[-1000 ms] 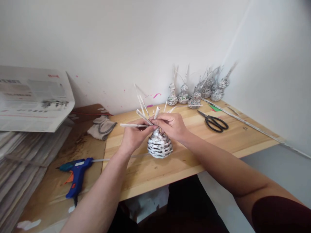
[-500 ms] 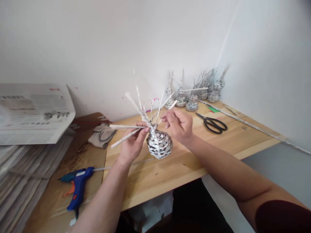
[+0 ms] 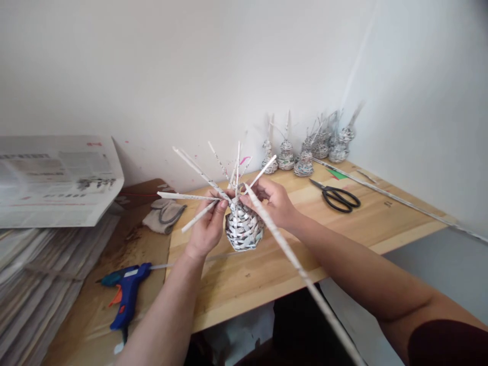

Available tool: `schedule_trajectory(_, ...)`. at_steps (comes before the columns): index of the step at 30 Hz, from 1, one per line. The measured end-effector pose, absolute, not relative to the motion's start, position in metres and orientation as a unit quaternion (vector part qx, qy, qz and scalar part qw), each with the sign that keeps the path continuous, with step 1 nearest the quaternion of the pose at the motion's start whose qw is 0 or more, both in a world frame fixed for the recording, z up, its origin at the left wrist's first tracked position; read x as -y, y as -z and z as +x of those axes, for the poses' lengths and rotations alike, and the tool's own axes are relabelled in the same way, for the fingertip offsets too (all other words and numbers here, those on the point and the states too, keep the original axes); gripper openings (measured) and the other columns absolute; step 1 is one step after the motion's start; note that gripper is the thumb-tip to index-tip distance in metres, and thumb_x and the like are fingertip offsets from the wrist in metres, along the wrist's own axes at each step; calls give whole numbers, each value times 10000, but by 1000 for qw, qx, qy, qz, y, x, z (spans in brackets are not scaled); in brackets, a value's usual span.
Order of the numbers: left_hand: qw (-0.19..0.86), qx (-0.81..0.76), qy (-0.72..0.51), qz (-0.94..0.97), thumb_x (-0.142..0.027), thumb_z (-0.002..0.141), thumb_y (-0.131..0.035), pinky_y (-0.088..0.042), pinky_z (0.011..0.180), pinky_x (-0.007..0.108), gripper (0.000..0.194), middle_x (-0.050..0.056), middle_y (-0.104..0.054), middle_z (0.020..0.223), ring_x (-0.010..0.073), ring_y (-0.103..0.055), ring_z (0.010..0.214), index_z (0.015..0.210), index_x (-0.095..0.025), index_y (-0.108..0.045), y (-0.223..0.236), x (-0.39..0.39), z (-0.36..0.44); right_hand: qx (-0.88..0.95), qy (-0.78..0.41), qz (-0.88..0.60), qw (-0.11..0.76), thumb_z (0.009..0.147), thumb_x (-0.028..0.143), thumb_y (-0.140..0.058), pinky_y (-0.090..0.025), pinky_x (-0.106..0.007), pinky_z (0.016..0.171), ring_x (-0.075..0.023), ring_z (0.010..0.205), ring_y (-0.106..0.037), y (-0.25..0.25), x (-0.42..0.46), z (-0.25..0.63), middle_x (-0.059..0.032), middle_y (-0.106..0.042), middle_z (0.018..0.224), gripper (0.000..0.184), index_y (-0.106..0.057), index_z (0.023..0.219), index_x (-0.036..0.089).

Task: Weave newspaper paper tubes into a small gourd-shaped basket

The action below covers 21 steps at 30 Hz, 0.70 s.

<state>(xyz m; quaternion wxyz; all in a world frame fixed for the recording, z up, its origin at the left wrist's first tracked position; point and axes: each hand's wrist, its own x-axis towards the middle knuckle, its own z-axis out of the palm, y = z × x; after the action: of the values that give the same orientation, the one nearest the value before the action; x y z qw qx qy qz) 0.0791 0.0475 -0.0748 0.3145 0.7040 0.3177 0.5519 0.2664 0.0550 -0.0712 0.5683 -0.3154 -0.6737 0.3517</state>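
Note:
A small round basket woven from newspaper tubes [image 3: 244, 229] hangs upright between my hands, just above the table. Its loose paper tubes [image 3: 198, 170] fan out from the narrow neck. My left hand [image 3: 208, 223] is closed at the left of the neck, thumb and fingers pinching the bases of the tubes. At the right of the neck my right hand [image 3: 272, 201] is closed too, its fingers at the tubes there. One long paper tube [image 3: 297, 264] runs from the neck down toward me, in front of my right forearm. My right fingertips are partly hidden by it.
Black-handled scissors [image 3: 338, 197] lie to the right on the wooden table [image 3: 229, 300]. Several woven paper pieces [image 3: 305, 161] stand along the wall. A blue glue gun [image 3: 131, 295], a cloth [image 3: 163, 216], and stacked newspapers [image 3: 49, 284] are on the left. A long paper tube [image 3: 396, 195] crosses the right side.
My right hand has moved in against the basket's neck. The long tube now points down toward me, and the other tubes fan out differently. The basket has shifted slightly left.

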Motion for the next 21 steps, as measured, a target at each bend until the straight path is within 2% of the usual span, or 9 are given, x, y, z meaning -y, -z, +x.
schedule_trajectory(2,327,-327,-544,700,-469,939,-606,-497,930,315,262,70,-689,1049,198,-640,1006,992,-213,-582,75,-48,79,657,-397,-295,568,803,381,-765,-480,-233,592,-137,696,-643,71,-57,266,-26,-720,820,270,-669,962,186)
schedule_trajectory(5,338,-344,-532,696,-477,937,-603,-505,892,322,276,64,-681,991,207,-637,960,1001,-208,-595,77,-48,77,629,-464,-265,565,761,402,-797,-516,-247,629,-141,724,-656,70,-60,266,-36,-731,839,292,-684,912,179)
schedule_trajectory(9,350,-345,-523,697,-476,935,-603,-497,876,327,297,63,-654,972,205,-617,934,1018,-193,-634,81,-51,73,608,-528,-239,543,754,446,-800,-481,-212,543,-101,614,-597,67,-63,268,-6,-690,735,315,-723,887,171)
schedule_trajectory(13,425,-336,-526,656,-471,910,-644,-505,787,303,275,29,-640,868,171,-606,813,982,-206,-622,82,-51,73,591,-547,-255,534,771,531,-770,-420,-188,459,-75,536,-544,65,-64,271,2,-644,676,385,-744,826,151)
schedule_trajectory(15,457,-326,-523,641,-492,883,-671,-512,778,313,309,37,-659,878,179,-620,814,981,-205,-614,80,-51,74,584,-549,-258,540,756,548,-779,-415,-185,447,-72,525,-549,64,-64,272,1,-640,672,408,-737,788,144)
schedule_trajectory(18,467,-331,-514,639,-544,861,-672,-527,758,335,371,64,-686,916,204,-643,827,997,-202,-621,81,-51,75,575,-553,-252,548,751,545,-787,-434,-185,447,-78,522,-571,64,-63,270,7,-635,656,407,-708,759,145)
schedule_trajectory(21,454,-362,-506,638,-567,877,-636,-530,735,333,375,61,-691,911,210,-652,818,1008,-216,-621,84,-53,72,571,-552,-245,556,721,495,-827,-472,-198,472,-92,540,-590,65,-63,268,18,-644,654,376,-697,821,157)
